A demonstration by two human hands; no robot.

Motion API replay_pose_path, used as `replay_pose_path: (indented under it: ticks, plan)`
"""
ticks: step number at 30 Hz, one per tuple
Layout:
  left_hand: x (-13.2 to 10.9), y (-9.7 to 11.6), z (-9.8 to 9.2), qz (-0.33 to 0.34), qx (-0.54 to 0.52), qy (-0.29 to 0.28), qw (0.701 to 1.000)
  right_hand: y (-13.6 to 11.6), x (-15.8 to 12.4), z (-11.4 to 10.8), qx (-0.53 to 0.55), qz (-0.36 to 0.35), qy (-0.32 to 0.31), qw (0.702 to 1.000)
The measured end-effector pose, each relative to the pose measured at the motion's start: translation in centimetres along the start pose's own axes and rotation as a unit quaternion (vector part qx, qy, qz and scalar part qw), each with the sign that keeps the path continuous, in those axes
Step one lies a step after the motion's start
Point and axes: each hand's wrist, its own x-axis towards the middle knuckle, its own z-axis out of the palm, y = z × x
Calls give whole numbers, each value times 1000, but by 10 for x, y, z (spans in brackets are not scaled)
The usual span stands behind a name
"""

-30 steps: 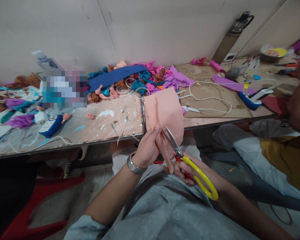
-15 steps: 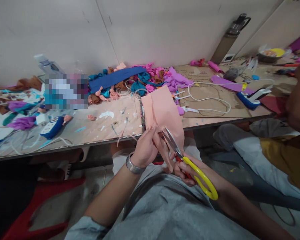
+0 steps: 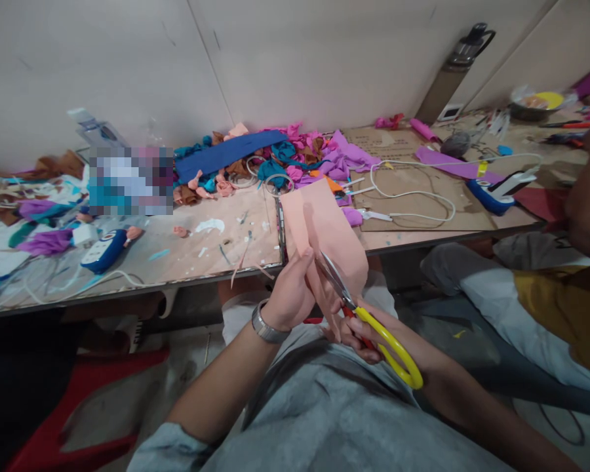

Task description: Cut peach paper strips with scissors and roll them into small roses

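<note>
My left hand (image 3: 289,292), with a metal watch on the wrist, is closed on the lower edge of a peach-pink sheet (image 3: 324,229) that stands up over my lap. Fingers of my right hand (image 3: 361,331) grip the handles of yellow-handled scissors (image 3: 368,324). The scissor blades lie against the sheet just right of my left thumb. A narrow strip of the sheet hangs down between my hands.
The worktable (image 3: 226,242) in front carries a heap of coloured scraps (image 3: 280,154), a blue strip, wire rings, a white cable (image 3: 413,193) and blue glue guns (image 3: 103,249). Another person's arm (image 3: 587,196) and yellow-clad lap are at the right. A red stool (image 3: 78,400) stands lower left.
The scissor blades have closed further along the sheet, and the sheet has tipped slightly to the right. Both hands have stayed in nearly the same place.
</note>
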Motion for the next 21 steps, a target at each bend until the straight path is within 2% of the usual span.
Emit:
replay_pose_path:
  ticks: [3, 8, 12, 17, 21]
  plan:
    - [-1, 0, 1, 0, -7, -11, 1000, 0, 2, -1, -2, -6, -5, 1000]
    - [-4, 0, 4, -41, 7, -59, 997, -2, 4, 1, -19, -3, 1, 1000]
    - [-4, 0, 5, -49, 4, -50, 998, -4, 4, 4, -35, -5, 10, 999]
    - [-2, 0, 5, -30, -18, -21, 999, 1, 5, -1, -57, 13, 1, 998]
    - [-4, 2, 7, -37, -8, -35, 999, 2, 4, -4, -65, 24, -2, 998]
